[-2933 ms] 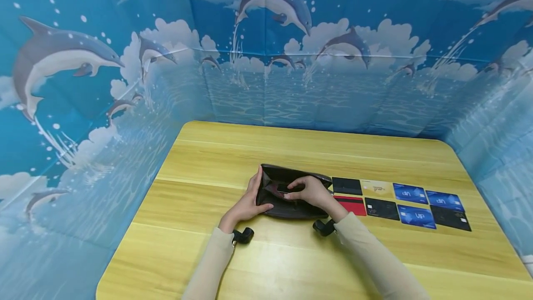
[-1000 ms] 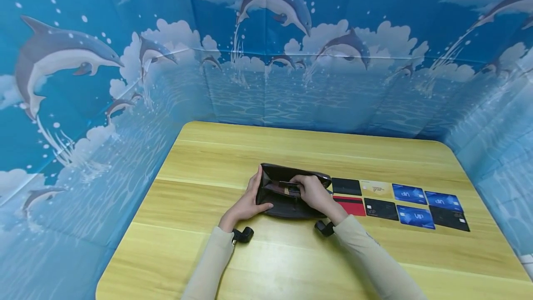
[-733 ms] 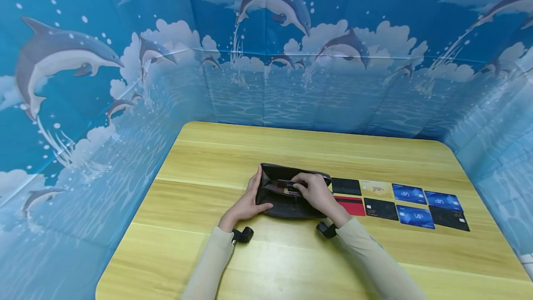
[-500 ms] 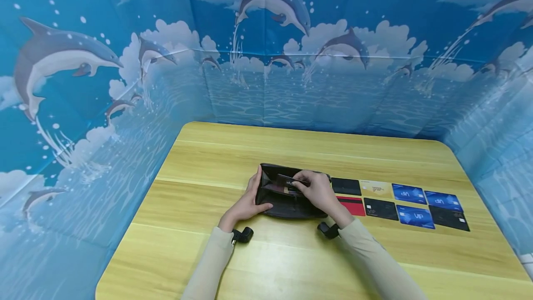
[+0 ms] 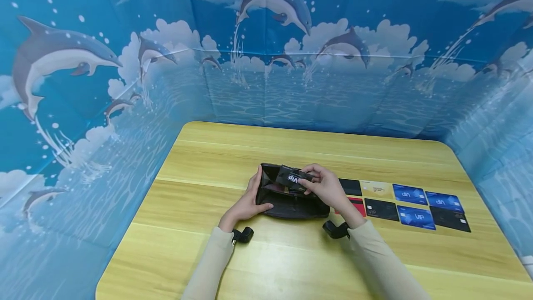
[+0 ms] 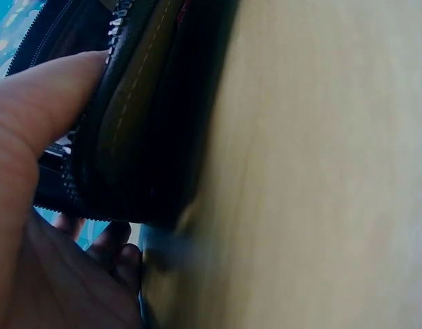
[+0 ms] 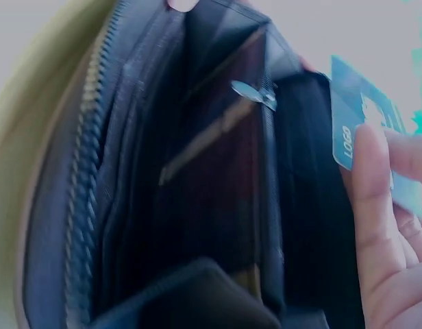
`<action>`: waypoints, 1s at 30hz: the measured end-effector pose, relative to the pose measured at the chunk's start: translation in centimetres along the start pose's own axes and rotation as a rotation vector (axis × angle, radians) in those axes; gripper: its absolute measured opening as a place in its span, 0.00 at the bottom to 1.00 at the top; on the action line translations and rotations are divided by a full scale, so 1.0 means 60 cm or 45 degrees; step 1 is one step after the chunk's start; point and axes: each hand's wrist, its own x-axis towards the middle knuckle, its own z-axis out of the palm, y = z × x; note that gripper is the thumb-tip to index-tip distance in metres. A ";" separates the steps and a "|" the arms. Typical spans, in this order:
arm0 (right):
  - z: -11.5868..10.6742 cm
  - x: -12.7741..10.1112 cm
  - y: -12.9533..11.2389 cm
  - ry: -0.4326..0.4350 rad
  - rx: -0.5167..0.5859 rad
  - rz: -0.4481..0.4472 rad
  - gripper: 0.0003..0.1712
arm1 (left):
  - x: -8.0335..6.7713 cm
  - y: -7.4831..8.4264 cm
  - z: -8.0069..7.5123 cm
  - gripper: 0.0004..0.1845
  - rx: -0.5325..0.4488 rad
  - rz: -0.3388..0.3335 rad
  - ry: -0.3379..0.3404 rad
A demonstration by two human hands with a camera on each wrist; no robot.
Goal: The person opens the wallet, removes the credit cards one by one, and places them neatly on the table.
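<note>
A dark zip wallet [image 5: 291,209] lies open on the table, its zipper and inner pockets showing in both wrist views. My left hand [image 5: 244,205] grips its left end, the thumb over the near edge and the fingers along the far side. In the left wrist view, the thumb presses beside the zipper teeth of the wallet [image 6: 139,110]. Just above the wallet's middle compartment, my right hand [image 5: 326,186] pinches a black VIP card [image 5: 287,176] between thumb and fingers. The same card [image 7: 342,113] appears in the right wrist view with "LOGO" lettering, beside the wallet's divider.
Right of the wallet, several cards lie in two rows: black [image 5: 350,187], gold [image 5: 376,189] and blue ones [image 5: 409,193] behind, with a red card [image 5: 354,206] and others in front. A dolphin-print curtain [image 5: 266,91] stands behind the wooden table [image 5: 200,161].
My right hand was down inside the wallet. It has drawn the black card up out of the compartment and shifted slightly right, turning the card's face into view. The left hand stays put.
</note>
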 end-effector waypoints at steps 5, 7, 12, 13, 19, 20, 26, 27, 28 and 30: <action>-0.032 -0.011 0.006 0.004 0.155 0.099 0.19 | -0.006 0.021 -0.003 0.60 -0.009 0.009 -0.009; -0.045 -0.017 0.010 0.030 0.225 0.125 0.20 | -0.010 0.038 -0.008 0.59 -0.016 0.011 -0.020; -0.074 -0.031 0.021 0.129 0.343 0.158 0.17 | -0.016 0.069 -0.019 0.58 -0.023 0.009 -0.042; -0.078 -0.034 0.023 0.151 0.361 0.166 0.16 | -0.017 0.070 -0.019 0.58 -0.024 0.007 -0.044; -0.101 -0.050 0.039 0.288 0.482 0.246 0.07 | -0.020 0.072 -0.022 0.58 -0.023 -0.003 -0.045; -0.105 -0.053 0.042 0.301 0.504 0.258 0.06 | -0.020 0.071 -0.022 0.58 -0.022 -0.003 -0.044; -0.127 -0.077 0.059 0.318 0.521 0.299 0.04 | -0.019 0.069 -0.023 0.58 -0.023 0.010 -0.047; -0.131 -0.083 0.063 0.313 0.497 0.311 0.05 | -0.019 0.069 -0.023 0.58 -0.025 0.014 -0.050; -0.136 -0.089 0.067 0.304 0.472 0.324 0.05 | -0.018 0.068 -0.023 0.58 -0.027 0.019 -0.053; -0.146 -0.102 0.077 0.282 0.404 0.358 0.09 | -0.018 0.068 -0.023 0.58 -0.024 0.022 -0.060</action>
